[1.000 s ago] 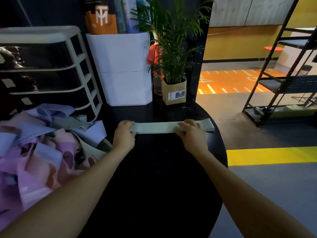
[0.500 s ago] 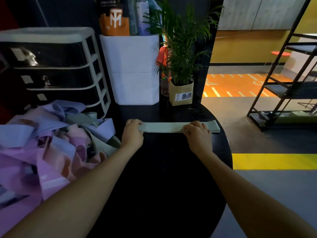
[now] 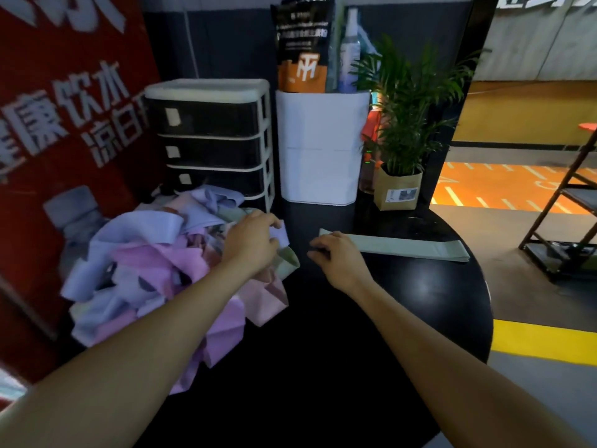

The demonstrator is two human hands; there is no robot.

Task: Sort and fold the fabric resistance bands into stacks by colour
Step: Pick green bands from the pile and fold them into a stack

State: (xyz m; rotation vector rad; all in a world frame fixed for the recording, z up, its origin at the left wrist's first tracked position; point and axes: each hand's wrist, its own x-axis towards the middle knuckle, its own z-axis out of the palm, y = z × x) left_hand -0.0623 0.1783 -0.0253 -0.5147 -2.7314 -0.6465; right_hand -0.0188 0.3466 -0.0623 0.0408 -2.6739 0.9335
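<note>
Now my left hand reaches into the tangled pile of bands on the bench, fingers pinching a lilac band to sort next. My right hand, fingers loosely curled, rests beside the flattened green band, set apart to start its stack.

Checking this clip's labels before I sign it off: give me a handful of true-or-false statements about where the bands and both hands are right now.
1. A green band lies flat on the black table. True.
2. The left hand is on the pile of bands. True; it grips a lilac piece at the pile's edge.
3. The right hand is lifting the green band off the table. False; it rests at the band's left end, and the band lies flat.
4. The pile holds only green bands. False; it is mostly lilac and pink.
5. The potted plant stands on the drawer unit. False; it stands on the table.
</note>
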